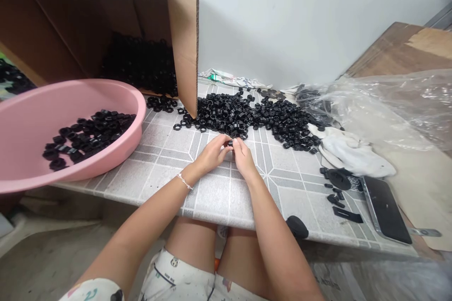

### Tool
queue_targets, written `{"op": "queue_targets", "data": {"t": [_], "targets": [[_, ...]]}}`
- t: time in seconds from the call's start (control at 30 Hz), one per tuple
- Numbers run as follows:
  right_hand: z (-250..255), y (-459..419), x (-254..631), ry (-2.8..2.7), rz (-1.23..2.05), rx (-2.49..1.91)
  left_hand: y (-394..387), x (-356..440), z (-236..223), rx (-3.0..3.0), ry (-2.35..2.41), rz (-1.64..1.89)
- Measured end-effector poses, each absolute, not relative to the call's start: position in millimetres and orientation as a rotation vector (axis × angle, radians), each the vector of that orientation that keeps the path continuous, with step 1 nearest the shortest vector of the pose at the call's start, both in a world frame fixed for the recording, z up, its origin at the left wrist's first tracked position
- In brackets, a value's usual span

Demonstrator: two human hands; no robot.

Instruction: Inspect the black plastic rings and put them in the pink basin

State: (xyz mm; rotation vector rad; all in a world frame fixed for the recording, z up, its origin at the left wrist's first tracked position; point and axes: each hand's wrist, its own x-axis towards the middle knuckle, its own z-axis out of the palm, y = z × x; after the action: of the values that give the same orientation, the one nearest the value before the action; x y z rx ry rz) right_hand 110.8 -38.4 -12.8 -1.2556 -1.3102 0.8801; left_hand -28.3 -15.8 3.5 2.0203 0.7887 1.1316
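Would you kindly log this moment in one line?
left hand: holding small black part; right hand: holding same part; black pieces: heaped beyond hands; pink basin: holds black pieces

Black part [230, 143] is mostly hidden between left hand [213, 153] and right hand [244, 157]; shape unclear. Pink basin [88, 94] and cardboard box [184, 33] run off left edge. Pieces [141, 63] inside box merge in shadow. Plastic sheet [395, 108] is cropped right. Phone [386, 209] screen mark: unreadable.

Rings [226, 115] lie between basin [116, 160] and phone [386, 209].
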Motion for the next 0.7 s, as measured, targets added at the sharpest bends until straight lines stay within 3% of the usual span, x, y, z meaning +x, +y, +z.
{"op": "queue_targets", "data": {"t": [0.17,0.4,0.7], "targets": [[-14.0,-29.8,121.2,-1.101,1.117,-1.135,-11.7,-22.6,2.7,1.734,0.815,1.168],[-13.6,-25.3,126.8,-0.985,1.118,-1.193,3.9,-52.2,38.8,0.822,0.549,1.172],[-17.0,-24.8,125.3,-1.040,1.121,-1.185,16.9,-128.9,69.4,0.526,0.175,1.941]]}}
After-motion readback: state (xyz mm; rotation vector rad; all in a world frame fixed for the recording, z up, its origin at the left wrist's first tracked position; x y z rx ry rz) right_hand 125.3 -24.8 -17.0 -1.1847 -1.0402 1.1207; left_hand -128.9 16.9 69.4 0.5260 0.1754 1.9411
